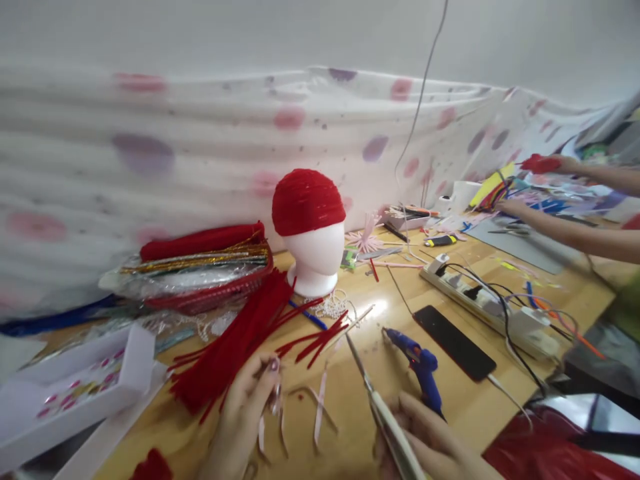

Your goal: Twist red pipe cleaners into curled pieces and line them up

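Observation:
Near the bottom centre is my left hand (pixel 250 393), thumb and fingertips pinched together; whatever is between them is too small to make out. Thin pale strips (pixel 319 410) lie on the table just right of it. My right hand (pixel 425 440) is wrapped round a slim, pointed metal tool with a pale handle (pixel 387 420), its tip aimed away from me. Beyond my left hand lies a bundle of red fuzzy stems (pixel 235 340), with a few loose red stems (pixel 320 340) beside it. A white foam head (pixel 317 257) wears a red cap (pixel 307 203).
A blue glue gun (pixel 415 360), black phone (pixel 455 341) and corded power strip (pixel 490 303) lie to the right. At left are a red basket of craft materials (pixel 210 297) and a white box (pixel 135 367). Another person's hands (pixel 555 165) work at far right.

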`<state>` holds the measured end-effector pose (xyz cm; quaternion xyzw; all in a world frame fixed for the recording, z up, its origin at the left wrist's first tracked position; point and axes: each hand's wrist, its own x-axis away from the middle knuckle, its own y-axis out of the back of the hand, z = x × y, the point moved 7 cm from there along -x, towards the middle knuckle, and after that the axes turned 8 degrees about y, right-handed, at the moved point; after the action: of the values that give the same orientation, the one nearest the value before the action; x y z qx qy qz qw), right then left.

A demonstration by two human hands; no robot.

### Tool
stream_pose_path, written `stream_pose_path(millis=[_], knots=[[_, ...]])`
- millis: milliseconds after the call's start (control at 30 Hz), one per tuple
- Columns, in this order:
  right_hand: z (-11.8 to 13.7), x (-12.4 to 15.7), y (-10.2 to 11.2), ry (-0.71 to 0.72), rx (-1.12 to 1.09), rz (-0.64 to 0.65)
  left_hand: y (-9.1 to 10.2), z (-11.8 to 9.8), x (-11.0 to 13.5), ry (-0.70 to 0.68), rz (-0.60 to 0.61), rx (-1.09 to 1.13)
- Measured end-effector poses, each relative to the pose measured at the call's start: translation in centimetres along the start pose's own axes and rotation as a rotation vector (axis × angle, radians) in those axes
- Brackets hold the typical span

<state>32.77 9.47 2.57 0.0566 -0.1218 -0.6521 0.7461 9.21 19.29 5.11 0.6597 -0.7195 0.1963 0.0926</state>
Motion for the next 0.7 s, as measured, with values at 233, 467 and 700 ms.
stream_pose_path(millis=[233,467,700], knots=[[5.2,1.7,-6.6,0.318,-0.225,0.029,-1.5,-2.6,4.6,-0.181,0.206,-0.038],[7.7,3.6,-10.1,0.410,-0.013,0.083,-0.7,-2.1,10.1,-0.446,0.171,-0.390],[9.0,4.6,-11.2,0.428,0.014,0.160,-0.4,-1.7,13.0,-0.596,0.143,-0.513]])
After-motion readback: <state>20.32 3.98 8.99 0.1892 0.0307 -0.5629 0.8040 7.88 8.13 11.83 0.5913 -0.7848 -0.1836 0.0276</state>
